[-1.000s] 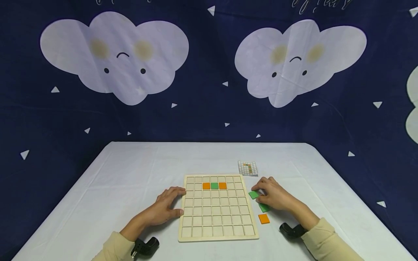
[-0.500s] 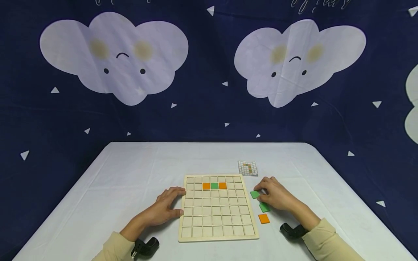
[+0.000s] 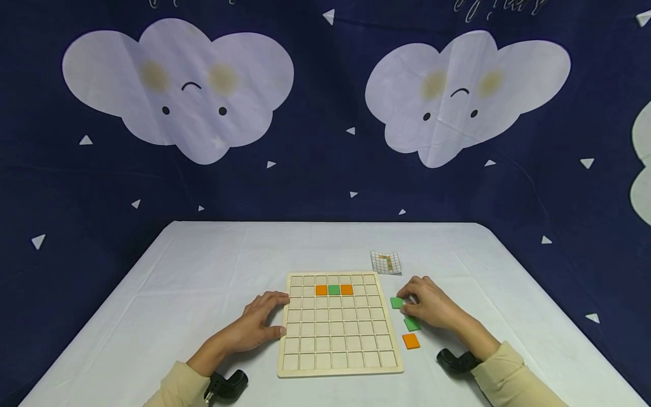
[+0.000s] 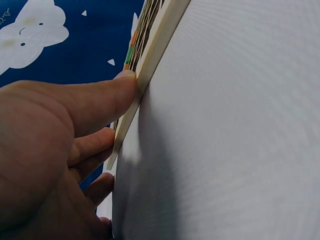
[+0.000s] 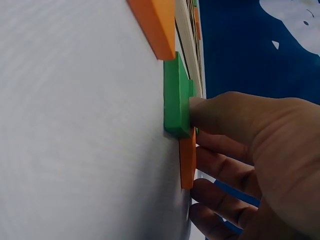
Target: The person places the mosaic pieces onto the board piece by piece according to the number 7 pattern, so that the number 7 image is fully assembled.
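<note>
A wooden grid board (image 3: 316, 330) lies on the table, with two orange tiles and one green tile (image 3: 334, 290) between them in its second row from the back. My left hand (image 3: 254, 327) rests against the board's left edge, thumb and fingertips touching it. Right of the board, my right hand (image 3: 429, 304) pinches a green square tile (image 3: 396, 303) low over the table. Another green tile (image 3: 412, 324) and an orange tile (image 3: 411, 341) lie nearer to me. Beneath the right fingers, the right wrist view shows one more orange tile (image 5: 187, 165), hidden from the head view.
A small printed card (image 3: 385, 263) with a coloured grid pattern lies behind the board's back right corner. White cloth covers the table (image 3: 229, 254). A dark blue curtain (image 3: 325, 186) with clouds hangs behind it. Black devices (image 3: 228, 385) are strapped to both wrists.
My right hand has shifted slightly right, and the pinched green tile has moved and turned a little with it. The nearer green tile has also shifted slightly. My left hand stays put.
</note>
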The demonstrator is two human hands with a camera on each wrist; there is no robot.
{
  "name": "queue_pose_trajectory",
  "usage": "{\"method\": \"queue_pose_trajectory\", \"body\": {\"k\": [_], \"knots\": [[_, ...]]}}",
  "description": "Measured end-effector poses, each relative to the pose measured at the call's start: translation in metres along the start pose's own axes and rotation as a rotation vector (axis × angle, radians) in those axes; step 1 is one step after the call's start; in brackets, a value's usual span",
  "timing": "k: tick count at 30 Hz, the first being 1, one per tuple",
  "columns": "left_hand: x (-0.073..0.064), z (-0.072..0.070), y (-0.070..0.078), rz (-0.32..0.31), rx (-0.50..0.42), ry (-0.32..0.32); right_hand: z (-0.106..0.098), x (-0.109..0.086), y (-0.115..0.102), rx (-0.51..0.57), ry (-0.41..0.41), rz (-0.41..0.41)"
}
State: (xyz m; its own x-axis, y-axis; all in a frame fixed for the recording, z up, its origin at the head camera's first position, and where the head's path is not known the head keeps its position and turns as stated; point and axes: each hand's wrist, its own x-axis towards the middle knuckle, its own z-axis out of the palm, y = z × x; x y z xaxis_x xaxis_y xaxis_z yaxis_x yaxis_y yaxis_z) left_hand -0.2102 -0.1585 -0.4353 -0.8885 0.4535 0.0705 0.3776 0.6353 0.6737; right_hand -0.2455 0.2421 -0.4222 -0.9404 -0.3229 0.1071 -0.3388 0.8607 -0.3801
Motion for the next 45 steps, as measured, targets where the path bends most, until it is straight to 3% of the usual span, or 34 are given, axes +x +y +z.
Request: {"method": "queue_pose_trajectory", "body": {"k": [24,45], "knots": [[0.000,0.000,0.000,-0.008,0.007,0.000,-0.002,0.001,-0.005,-0.009,0.029,0.030],[0.000,0.000,-0.001,-0.007,-0.006,-0.009,-0.006,0.000,-0.021,0.007,0.118,-0.076]]}}
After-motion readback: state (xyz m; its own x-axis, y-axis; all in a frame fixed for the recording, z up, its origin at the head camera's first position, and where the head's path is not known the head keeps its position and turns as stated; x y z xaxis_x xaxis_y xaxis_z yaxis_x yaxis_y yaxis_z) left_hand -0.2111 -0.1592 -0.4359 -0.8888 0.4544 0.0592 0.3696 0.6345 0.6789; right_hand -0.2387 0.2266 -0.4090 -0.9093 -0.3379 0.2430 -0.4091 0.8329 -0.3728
